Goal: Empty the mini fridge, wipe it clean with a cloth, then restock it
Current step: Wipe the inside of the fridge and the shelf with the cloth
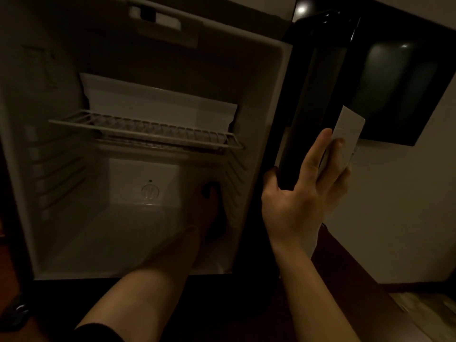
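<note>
Right hand grips glossy black door; left hand's grip unclear inside fridge.

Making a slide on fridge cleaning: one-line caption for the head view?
Right hand holds the open door while the left hand reaches into the mini fridge below its wire shelf.

The left hand reaches forward, its grip lost in shadow, while the right hand curls its fingers upward, thumb apart.

Pale wall at right — reddish-brown wooden surface below.
</note>
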